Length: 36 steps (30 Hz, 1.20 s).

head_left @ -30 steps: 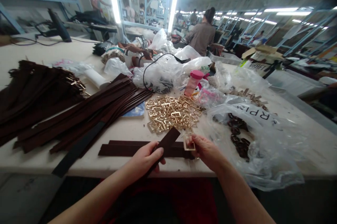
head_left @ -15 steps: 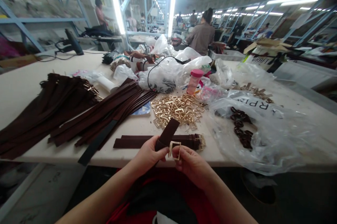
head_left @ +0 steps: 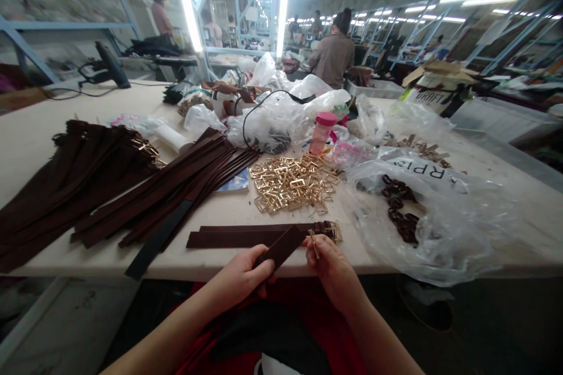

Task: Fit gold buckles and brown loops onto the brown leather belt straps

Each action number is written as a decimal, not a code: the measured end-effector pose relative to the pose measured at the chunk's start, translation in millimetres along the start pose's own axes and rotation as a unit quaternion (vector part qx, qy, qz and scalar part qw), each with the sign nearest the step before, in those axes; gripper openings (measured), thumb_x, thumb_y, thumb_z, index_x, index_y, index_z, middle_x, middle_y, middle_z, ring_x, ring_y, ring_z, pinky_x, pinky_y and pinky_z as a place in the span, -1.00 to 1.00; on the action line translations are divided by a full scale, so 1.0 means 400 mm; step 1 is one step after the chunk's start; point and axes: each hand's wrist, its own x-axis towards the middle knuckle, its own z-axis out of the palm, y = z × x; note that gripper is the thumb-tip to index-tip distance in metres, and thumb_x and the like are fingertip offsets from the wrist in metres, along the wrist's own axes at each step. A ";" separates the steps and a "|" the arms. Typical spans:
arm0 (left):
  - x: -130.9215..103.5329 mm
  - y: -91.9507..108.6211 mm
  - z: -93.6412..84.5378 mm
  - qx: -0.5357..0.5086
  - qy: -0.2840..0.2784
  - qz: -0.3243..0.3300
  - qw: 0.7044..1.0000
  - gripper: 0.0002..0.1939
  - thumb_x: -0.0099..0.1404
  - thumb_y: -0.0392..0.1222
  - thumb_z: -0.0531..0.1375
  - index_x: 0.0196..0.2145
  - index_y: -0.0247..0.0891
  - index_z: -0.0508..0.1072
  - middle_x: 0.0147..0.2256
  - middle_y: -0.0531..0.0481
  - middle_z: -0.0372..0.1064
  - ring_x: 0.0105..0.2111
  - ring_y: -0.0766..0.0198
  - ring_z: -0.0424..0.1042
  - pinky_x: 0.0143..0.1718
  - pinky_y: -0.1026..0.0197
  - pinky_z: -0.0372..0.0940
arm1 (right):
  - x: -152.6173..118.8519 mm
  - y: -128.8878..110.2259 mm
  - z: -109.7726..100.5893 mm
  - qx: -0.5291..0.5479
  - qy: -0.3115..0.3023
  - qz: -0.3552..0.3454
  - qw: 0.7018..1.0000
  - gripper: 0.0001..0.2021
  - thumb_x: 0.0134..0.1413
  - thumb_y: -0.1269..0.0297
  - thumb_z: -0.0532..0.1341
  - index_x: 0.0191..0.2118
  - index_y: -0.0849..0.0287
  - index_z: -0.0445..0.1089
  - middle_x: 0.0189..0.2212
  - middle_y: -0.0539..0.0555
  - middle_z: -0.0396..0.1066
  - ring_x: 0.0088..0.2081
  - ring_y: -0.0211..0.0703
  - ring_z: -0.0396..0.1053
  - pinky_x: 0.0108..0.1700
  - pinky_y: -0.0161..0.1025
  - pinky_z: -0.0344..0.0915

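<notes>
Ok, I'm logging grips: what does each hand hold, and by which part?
Left hand: strap, short of its free end. Right hand: buckle, edge-on; which part is unclear.

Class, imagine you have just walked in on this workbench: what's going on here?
Someone's left hand grips a dark brown flat strap, while the fingers of the right hand hold a gold metal buckle close to the strap's end. Just beyond the hands, dark brown straps with buckles at their right end lie on the white table. Behind those sits a heap of loose gold rectangular buckles.
</notes>
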 end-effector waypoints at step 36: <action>-0.008 0.031 -0.011 -0.003 -0.114 0.000 0.994 -0.77 0.23 -0.09 0.01 -0.24 -0.28 0.30 -0.47 0.10 0.25 -0.62 0.46 0.21 -0.59 0.40 0.14 | -0.009 0.031 0.036 0.035 -0.014 0.025 0.999 -0.60 -0.12 0.23 0.29 -0.07 0.06 0.34 -0.59 -0.13 0.12 -0.63 -0.43 -0.05 -0.61 -0.42 -0.07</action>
